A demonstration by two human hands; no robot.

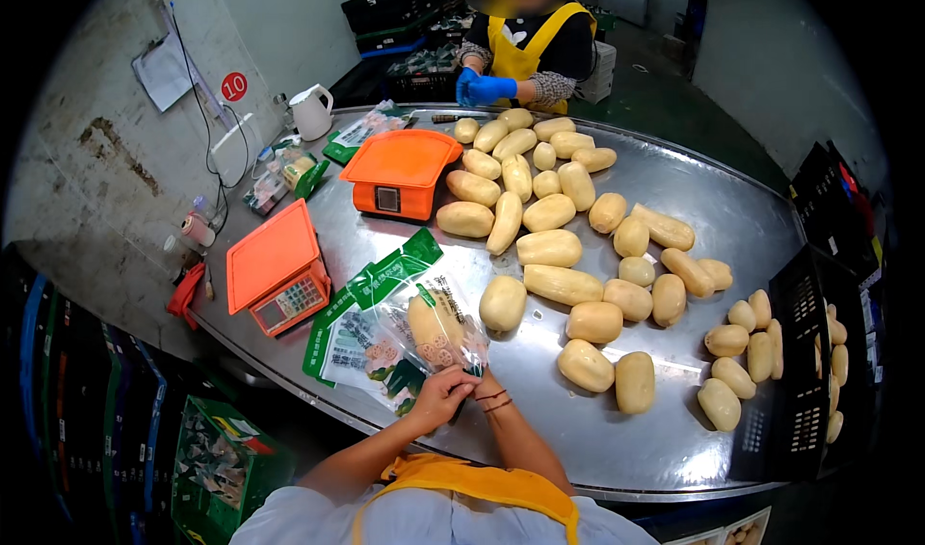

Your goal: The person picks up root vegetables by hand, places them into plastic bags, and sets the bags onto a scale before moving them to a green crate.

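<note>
A clear printed plastic bag (468, 314) with a green top band lies slanted before me, a peeled lotus root segment (426, 321) inside it. My left hand (442, 398) pinches the bag's near end, its fingers closed. My right hand (483, 384) meets it at the same end; its fingers are mostly hidden by the bag and my left hand. Under the filled bag, flat printed bags (347, 350) lie fanned on the steel table (520, 429). Close by on the right sits a loose peeled lotus root segment (503, 303).
Several lotus root segments (564, 285) spread over the table. Two orange scales (274, 259) (401, 158) stand left. A black crate (802, 371) tilts at the right edge. A white kettle (311, 113) is at the back. Across the table stands a person (531, 53) in blue gloves.
</note>
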